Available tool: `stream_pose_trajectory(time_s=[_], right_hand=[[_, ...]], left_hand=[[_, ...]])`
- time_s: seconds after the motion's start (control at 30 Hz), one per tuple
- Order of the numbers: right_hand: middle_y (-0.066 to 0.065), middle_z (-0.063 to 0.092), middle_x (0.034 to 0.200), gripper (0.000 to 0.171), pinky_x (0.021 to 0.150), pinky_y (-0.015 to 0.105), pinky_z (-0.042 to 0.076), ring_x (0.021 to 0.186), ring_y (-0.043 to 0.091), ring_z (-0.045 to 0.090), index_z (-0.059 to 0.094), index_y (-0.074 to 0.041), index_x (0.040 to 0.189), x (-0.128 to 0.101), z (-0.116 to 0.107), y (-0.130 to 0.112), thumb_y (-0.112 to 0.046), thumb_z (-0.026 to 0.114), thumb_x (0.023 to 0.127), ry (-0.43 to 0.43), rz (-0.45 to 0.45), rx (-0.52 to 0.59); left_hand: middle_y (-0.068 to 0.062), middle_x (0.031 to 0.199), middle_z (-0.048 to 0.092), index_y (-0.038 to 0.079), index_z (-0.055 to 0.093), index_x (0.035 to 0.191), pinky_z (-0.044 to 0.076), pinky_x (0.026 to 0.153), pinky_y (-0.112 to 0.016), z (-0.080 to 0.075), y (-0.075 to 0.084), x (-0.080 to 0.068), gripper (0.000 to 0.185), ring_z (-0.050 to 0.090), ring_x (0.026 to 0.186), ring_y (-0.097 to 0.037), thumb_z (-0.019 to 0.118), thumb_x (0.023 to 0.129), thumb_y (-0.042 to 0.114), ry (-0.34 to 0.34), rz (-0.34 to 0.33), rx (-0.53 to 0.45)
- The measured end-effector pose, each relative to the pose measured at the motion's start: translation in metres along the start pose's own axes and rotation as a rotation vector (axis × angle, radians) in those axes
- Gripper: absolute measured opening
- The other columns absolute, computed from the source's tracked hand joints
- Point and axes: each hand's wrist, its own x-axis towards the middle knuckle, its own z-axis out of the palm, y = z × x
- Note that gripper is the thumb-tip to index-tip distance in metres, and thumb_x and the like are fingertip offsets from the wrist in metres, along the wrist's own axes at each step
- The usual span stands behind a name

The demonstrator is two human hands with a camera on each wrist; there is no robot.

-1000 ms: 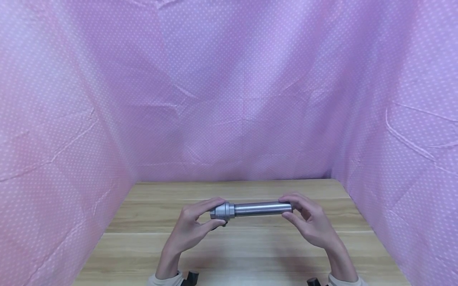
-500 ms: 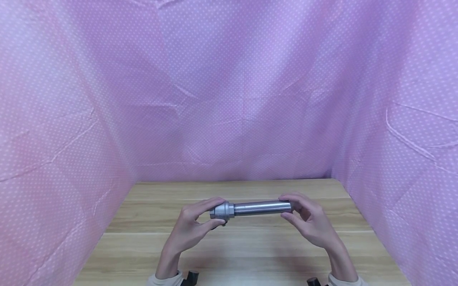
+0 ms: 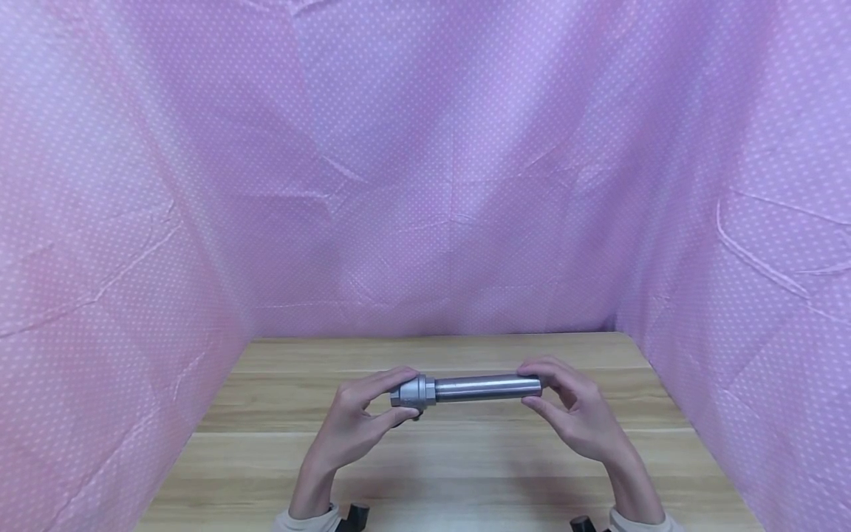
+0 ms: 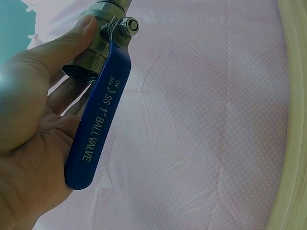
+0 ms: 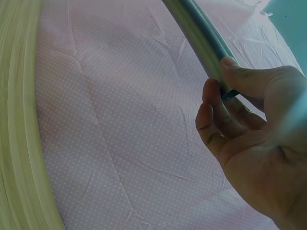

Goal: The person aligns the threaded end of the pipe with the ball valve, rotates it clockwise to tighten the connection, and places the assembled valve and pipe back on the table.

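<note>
A steel ball valve (image 3: pixel 414 393) sits in my left hand (image 3: pixel 359 425), gripped between thumb and fingers. In the left wrist view its blue lever handle (image 4: pixel 100 122), printed "SS 1" BALL VALVE", runs back along the palm, and the valve's threaded end is bare. A shiny metal pipe (image 3: pixel 488 388) extends rightward from the valve, its threaded left end meeting the hexagonal part; how deep it sits cannot be told. At the pipe's far right end, my right hand (image 3: pixel 581 414) pinches it between thumb and fingers. Valve and pipe are nearly level, held above the table.
Under the hands lies a light wood-grain table (image 3: pixel 452 458). Pink dotted cloth (image 3: pixel 439 185) hangs behind it and along both sides. Black wrist mounts (image 3: pixel 357 516) show by the sleeves at the bottom edge.
The pipe's right end shifts very slightly between the fingers of my right hand. My left hand and the valve stay in place.
</note>
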Motion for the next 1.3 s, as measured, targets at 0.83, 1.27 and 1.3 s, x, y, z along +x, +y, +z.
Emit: stream_pose_trajectory(time_s=[0.83,1.27,1.3], right_hand=[[0.021,0.070,0.130,0.056,0.093,0.015,0.065,0.120,0.006,0.072,0.069,0.008,0.135,-0.0010,0.0004,-0.0028,0.032,0.075,0.085,-0.021,0.074,-0.007],[0.018,0.075,0.129,0.056,0.092,0.015,0.064,0.113,0.006,0.073,0.070,0.009,0.135,-0.0011,0.0006,-0.0007,0.033,0.074,0.085,-0.012,0.014,-0.024],[0.018,0.075,0.128,0.055,0.092,0.015,0.064,0.112,0.006,0.073,0.070,0.009,0.134,-0.0009,0.0007,-0.0008,0.033,0.073,0.085,-0.014,0.014,-0.026]], left_hand=[[-0.017,0.130,0.084,0.004,0.077,0.139,0.066,0.107,-0.023,0.0020,0.0042,0.0019,0.059,0.085,0.113,-0.026,0.096,0.084,-0.004,0.000,0.016,0.010],[-0.017,0.130,0.084,0.004,0.077,0.139,0.066,0.109,-0.024,0.0027,0.0040,0.0019,0.060,0.085,0.115,-0.027,0.097,0.083,-0.004,0.002,0.030,0.014],[-0.017,0.130,0.084,0.003,0.077,0.139,0.066,0.109,-0.024,0.0027,0.0043,0.0020,0.060,0.085,0.115,-0.027,0.097,0.083,-0.004,0.002,0.031,0.012]])
